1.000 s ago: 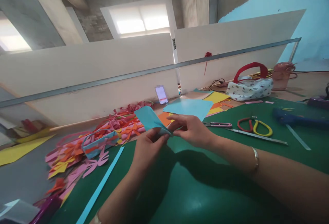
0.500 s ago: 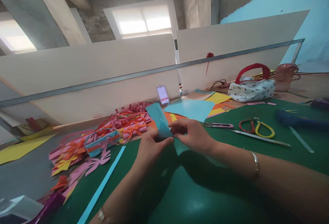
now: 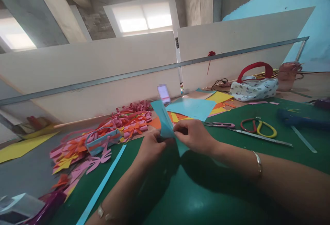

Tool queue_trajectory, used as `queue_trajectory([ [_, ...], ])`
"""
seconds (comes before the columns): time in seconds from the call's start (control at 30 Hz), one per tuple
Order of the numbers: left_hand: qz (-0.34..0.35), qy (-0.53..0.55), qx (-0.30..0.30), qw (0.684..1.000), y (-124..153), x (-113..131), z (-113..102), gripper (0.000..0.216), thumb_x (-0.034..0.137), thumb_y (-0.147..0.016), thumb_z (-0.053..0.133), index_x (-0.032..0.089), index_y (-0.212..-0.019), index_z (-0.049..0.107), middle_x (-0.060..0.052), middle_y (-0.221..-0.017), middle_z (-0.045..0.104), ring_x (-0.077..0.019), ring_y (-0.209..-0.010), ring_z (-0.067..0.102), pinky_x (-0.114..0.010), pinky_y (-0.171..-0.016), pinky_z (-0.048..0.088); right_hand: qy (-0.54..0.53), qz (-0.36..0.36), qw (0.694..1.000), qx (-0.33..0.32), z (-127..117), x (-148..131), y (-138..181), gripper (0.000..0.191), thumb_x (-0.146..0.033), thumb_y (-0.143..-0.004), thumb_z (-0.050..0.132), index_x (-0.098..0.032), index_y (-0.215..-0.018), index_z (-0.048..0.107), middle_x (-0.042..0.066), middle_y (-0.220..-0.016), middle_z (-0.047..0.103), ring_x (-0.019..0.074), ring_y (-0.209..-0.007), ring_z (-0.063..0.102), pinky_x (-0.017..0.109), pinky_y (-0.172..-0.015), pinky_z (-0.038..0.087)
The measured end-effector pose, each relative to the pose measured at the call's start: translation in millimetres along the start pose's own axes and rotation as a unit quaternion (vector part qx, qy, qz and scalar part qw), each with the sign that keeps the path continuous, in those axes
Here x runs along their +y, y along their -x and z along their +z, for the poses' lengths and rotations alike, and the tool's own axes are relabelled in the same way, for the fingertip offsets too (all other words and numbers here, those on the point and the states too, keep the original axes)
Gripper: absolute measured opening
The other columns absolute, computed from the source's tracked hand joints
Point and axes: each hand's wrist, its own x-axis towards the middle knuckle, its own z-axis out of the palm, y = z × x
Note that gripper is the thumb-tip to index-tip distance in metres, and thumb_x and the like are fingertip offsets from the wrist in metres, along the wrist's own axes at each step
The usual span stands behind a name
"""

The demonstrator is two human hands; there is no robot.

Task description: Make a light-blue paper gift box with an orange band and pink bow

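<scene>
A folded piece of light blue paper (image 3: 165, 120) stands up between my two hands above the green mat (image 3: 196, 187). My left hand (image 3: 152, 149) is closed on its lower left side, the fingertips partly hidden behind the paper. With thumb and fingers pinched, my right hand (image 3: 192, 134) grips its lower right edge. A long light blue paper strip (image 3: 103, 183) lies on the mat left of my left forearm. Flat light blue sheets (image 3: 192, 108) rest just beyond my right hand.
Pink, orange and yellow paper pieces (image 3: 103, 139) are heaped at the left. On the right lie a pink-handled cutter (image 3: 223, 125), scissors (image 3: 266, 129), a metal ruler (image 3: 263, 137) and a blurred dark blue tool (image 3: 301, 120). A fabric bag (image 3: 254, 89) stands behind them.
The folded blue paper has shifted slightly right and stands more upright. Both hands keep hold of it, and my left fingers have curled in more tightly.
</scene>
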Motion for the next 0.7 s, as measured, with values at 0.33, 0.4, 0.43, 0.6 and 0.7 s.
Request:
queue_trajectory([
  [0.33,0.013,-0.026,-0.033,0.999,2.5,4.8,-4.9,0.009,0.021,-0.066,0.058,0.016,-0.071,0.063,0.001,-0.069,0.062,-0.014,-0.064,0.056,-0.025,-0.06,0.046,0.05,-0.046,0.997,-0.022,-0.4,-2.4,1.3,0.014,-0.004,-0.067,0.054,-0.016,-0.073,0.059,-0.001,-0.065,0.06,0.0102,-0.06,0.052,0.021,-0.058,0.038],
  [0.4,0.038,-0.038,-0.027,0.998,2.2,4.2,-4.3,0.008,0.022,-0.066,0.058,0.016,-0.065,0.064,0.0,-0.071,0.06,-0.0141,-0.067,0.056,-0.025,-0.062,0.046,0.052,-0.03,0.998,-0.02,-0.4,-2.7,1.2,0.019,-0.004,-0.067,0.053,-0.017,-0.079,0.056,-0.001,-0.064,0.059,0.0103,-0.058,0.051,0.021,-0.056,0.037],
  [0.43,0.047,-0.04,-0.023,0.998,2.0,4.0,-4.1,0.008,0.022,-0.066,0.058,0.016,-0.064,0.064,0.0,-0.072,0.06,-0.0141,-0.068,0.056,-0.025,-0.064,0.045,0.05,-0.019,0.998,-0.019,-0.8,-2.9,1.1,0.021,-0.004,-0.066,0.053,-0.017,-0.081,0.055,-0.002,-0.064,0.059,0.0103,-0.057,0.051,0.021,-0.055,0.037],
  [0.6,0.046,-0.029,-0.03,0.998,1.8,3.8,-4.2,0.011,0.025,-0.067,0.06,0.017,-0.068,0.068,-0.001,-0.076,0.062,-0.0145,-0.068,0.056,-0.027,-0.065,0.046,0.029,0.026,0.999,-0.023,-4.6,-4.5,0.1,0.016,-0.007,-0.066,0.055,-0.018,-0.076,0.05,-0.001,-0.065,0.058,0.0101,-0.057,0.051,0.02,-0.051,0.036],
  [0.7,0.058,-0.046,-0.028,0.997,1.0,4.0,-4.7,0.012,0.025,-0.068,0.059,0.017,-0.067,0.068,-0.002,-0.075,0.062,-0.0155,-0.068,0.056,-0.027,-0.064,0.046,0.035,0.015,0.999,-0.025,-4.5,-4.8,-0.4,0.016,-0.006,-0.066,0.055,-0.017,-0.077,0.051,-0.001,-0.066,0.058,0.0098,-0.057,0.051,0.02,-0.052,0.035],
])
